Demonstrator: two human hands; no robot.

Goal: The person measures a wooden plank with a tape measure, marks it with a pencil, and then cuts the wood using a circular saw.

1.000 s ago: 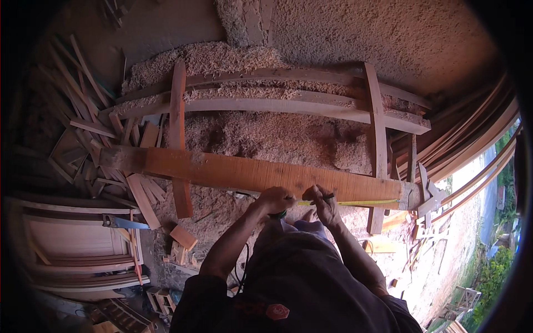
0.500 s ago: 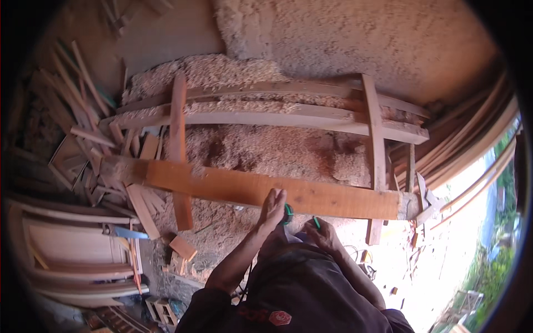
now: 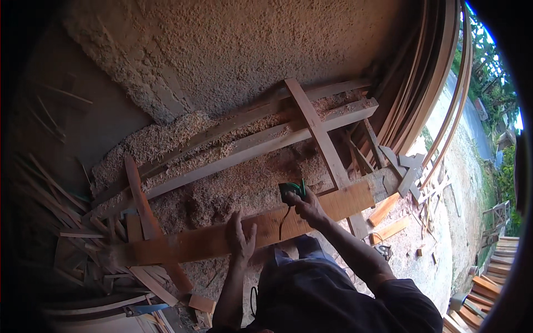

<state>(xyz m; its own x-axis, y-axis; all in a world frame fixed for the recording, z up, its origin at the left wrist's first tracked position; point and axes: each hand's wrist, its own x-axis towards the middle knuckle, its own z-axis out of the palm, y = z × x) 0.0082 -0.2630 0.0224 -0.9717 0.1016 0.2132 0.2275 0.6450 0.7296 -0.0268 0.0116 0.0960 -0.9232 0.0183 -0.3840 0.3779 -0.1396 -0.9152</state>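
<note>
A long, orange-brown plank (image 3: 195,245) lies across two crosswise wooden bars in front of me. My right hand (image 3: 310,210) is closed round the handle of a green-and-black corded electric planer (image 3: 291,192), held at the plank's far edge, right of the middle. Its dark cord hangs over the plank face. Whether the planer touches the wood I cannot tell. My left hand (image 3: 240,238) is open, thumb apart from the fingers, at the near edge of the plank's middle; contact with it is unclear.
Two long beams (image 3: 239,152) carry the right crossbar (image 3: 320,133) and the left crossbar (image 3: 141,200). Wood shavings (image 3: 189,202) heap beneath and behind. Offcuts (image 3: 72,233) pile at left, with a handsaw (image 3: 150,308) below. Long boards (image 3: 422,83) lean at right.
My right hand has brought the planer up from beside my body to the plank's far edge. My left hand has shifted left along the plank. The view has turned to the right.
</note>
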